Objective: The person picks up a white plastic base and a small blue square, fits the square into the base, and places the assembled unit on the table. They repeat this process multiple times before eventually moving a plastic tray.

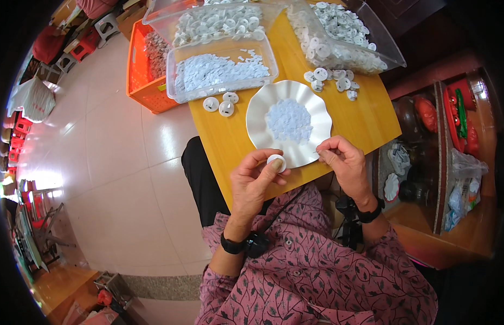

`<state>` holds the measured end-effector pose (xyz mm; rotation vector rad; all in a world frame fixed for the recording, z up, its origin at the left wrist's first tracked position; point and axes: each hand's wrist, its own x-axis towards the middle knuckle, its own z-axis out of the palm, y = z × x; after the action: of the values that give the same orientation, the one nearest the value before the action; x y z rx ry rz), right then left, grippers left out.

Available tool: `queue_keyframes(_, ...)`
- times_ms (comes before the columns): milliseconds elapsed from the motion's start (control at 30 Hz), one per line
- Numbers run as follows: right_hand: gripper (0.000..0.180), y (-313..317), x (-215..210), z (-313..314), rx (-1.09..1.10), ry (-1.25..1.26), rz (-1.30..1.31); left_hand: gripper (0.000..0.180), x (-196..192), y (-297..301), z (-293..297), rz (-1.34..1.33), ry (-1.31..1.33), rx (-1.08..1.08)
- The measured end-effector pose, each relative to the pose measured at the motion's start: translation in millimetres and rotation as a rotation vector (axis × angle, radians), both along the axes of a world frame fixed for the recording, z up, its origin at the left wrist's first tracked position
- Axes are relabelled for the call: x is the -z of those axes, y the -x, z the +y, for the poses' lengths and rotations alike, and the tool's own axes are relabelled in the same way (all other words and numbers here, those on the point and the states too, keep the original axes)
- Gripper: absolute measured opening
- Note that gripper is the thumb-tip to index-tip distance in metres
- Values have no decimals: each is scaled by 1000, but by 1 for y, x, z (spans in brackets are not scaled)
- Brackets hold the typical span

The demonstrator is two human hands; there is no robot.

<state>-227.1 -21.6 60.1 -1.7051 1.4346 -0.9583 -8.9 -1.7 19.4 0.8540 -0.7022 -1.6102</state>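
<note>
My left hand holds a small white round disc between thumb and fingers, just below the near rim of a white wavy-edged plate. A heap of tiny pale blue-white pieces lies in the plate's middle. My right hand is at the plate's lower right edge, its thumb and forefinger pinched together on something thin and small that I cannot make out. Both hands hover over the near edge of the small yellow wooden table.
A clear plastic box of small white flakes sits behind the plate, with other clear tubs of white discs beyond. Loose discs lie on the table. An orange crate stands on the tiled floor at left. Shelves with goods are on the right.
</note>
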Motion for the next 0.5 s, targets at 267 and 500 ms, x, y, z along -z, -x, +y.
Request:
queue_keyframes(267,17,-20,-6,-1,51,-435,-493,20,-4,7,2,-140,1,31)
queue_keyframes(500,16,-36,-8,2,7,-453,-468,15,3,12,2,-338,135,-61)
